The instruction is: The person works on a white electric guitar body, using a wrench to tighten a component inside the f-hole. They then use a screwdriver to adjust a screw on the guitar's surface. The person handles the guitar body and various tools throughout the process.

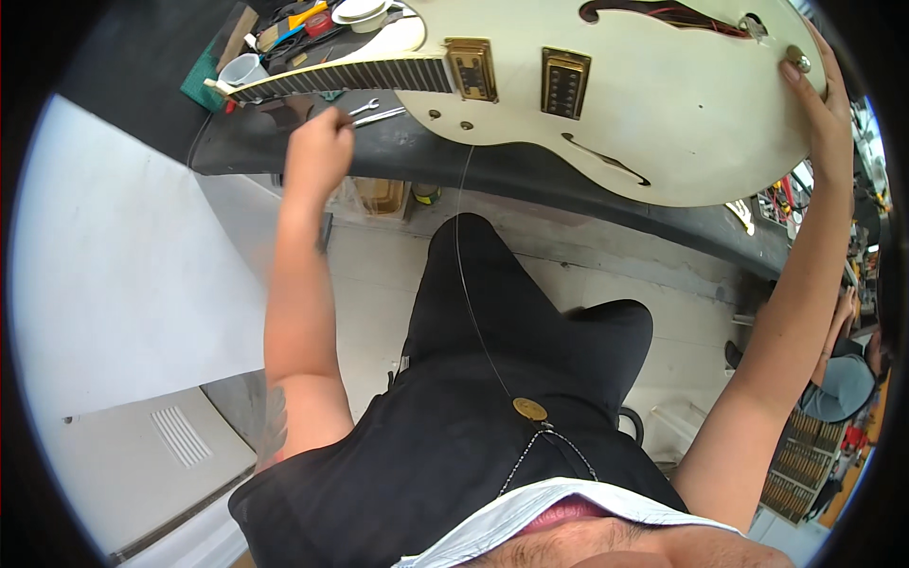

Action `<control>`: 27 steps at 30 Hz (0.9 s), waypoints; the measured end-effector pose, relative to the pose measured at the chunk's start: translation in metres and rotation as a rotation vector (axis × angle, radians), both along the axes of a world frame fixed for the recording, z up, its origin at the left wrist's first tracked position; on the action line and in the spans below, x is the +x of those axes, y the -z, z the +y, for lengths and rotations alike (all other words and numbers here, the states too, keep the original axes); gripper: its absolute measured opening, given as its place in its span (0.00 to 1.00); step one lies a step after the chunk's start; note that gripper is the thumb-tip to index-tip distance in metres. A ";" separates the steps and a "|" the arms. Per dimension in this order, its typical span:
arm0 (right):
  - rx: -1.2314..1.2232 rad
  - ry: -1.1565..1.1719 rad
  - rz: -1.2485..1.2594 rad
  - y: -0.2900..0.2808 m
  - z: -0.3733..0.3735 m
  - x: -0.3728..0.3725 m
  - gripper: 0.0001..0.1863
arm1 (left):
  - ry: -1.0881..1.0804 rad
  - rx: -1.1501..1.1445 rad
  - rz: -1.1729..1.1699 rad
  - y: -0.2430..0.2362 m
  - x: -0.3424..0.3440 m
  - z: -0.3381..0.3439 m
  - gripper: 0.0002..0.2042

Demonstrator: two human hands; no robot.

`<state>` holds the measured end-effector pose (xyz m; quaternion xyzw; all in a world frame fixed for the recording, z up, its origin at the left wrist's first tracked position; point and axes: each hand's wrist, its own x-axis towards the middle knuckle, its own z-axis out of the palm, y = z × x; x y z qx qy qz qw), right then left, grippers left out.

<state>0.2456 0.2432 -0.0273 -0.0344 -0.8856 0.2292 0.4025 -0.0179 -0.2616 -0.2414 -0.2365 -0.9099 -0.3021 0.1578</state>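
Note:
A cream hollow-body electric guitar (pixel 663 104) lies face up across the bench, its fretted neck (pixel 341 78) pointing left. Two gold-framed pickups (pixel 566 83) and dark f-holes show on its top. My right hand (pixel 826 104) grips the body's right end, fingers by a metal knob (pixel 798 59). Just below the neck, my left hand (pixel 320 147) is closed in a fist, slightly blurred; anything inside it is hidden. Beside it on the bench lies a wrench (pixel 365 108). A thin wire-like line (pixel 462 275) runs from the guitar's near edge toward a round gold pendant (pixel 529 409) on my chest.
Black bench top (pixel 246 151) under the guitar; a white cup (pixel 243 69), tape rolls (pixel 362 11) and jumbled tools at the back left. More tools (pixel 784 199) lie at the right. A large white panel (pixel 142 265) stands left. Another person (pixel 843 386) sits far right.

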 end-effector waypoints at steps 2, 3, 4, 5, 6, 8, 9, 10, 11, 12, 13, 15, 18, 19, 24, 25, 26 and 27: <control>0.001 0.001 -0.002 -0.003 0.002 -0.002 0.37 | 0.145 -0.080 0.171 0.038 -0.025 0.006 0.13; 0.004 0.011 -0.004 -0.003 0.003 -0.002 0.37 | 0.084 -0.237 0.194 0.051 -0.032 0.019 0.15; -0.008 0.000 -0.002 -0.002 0.004 -0.001 0.37 | 0.071 -0.319 0.197 0.048 -0.032 0.033 0.13; -0.019 -0.010 0.000 -0.001 0.005 0.000 0.37 | 0.059 -0.400 0.200 0.044 -0.032 0.044 0.12; -0.038 -0.019 0.003 0.000 0.006 0.003 0.37 | 0.055 -0.438 0.217 0.044 -0.034 0.046 0.11; 0.000 -0.013 -0.008 -0.002 0.004 0.002 0.36 | 0.049 -0.511 0.252 0.048 -0.039 0.047 0.10; 0.018 -0.002 -0.011 -0.003 0.000 0.003 0.36 | 0.052 -0.496 0.246 0.047 -0.040 0.043 0.09; -0.011 -0.014 -0.005 -0.005 -0.013 0.001 0.38 | 0.051 -0.486 0.242 0.044 -0.036 0.028 0.09; -0.045 -0.007 0.002 -0.007 -0.032 0.000 0.41 | 0.006 -0.248 0.149 0.048 -0.029 0.015 0.09; -0.079 0.006 0.013 -0.011 -0.051 0.000 0.43 | -0.028 -0.012 0.051 0.051 -0.018 0.002 0.09; -0.108 0.019 0.025 -0.014 -0.062 0.002 0.45 | -0.047 0.267 0.206 0.047 -0.004 -0.003 0.08; -0.084 0.002 0.020 -0.013 -0.049 0.006 0.45 | 0.076 0.967 -0.427 0.009 0.028 0.002 0.09; -0.155 -0.083 0.035 -0.015 -0.043 0.006 0.44 | 0.443 0.847 -0.474 -0.085 0.095 0.044 0.11; -0.174 -0.085 0.032 -0.016 -0.041 0.011 0.44 | 0.555 0.750 -0.506 -0.112 0.116 0.059 0.11; -0.173 -0.144 0.031 -0.008 -0.033 0.004 0.44 | 0.643 0.163 -0.227 -0.189 0.148 0.160 0.15; -0.166 -0.153 0.041 -0.011 -0.034 0.006 0.44 | 0.637 0.126 -0.195 -0.194 0.150 0.175 0.15; -0.118 -0.071 0.031 -0.014 -0.038 0.008 0.43 | 0.630 0.090 -0.164 -0.200 0.152 0.186 0.16; -0.138 -0.083 0.036 -0.013 -0.038 0.010 0.43 | 0.612 0.090 -0.156 -0.204 0.153 0.197 0.16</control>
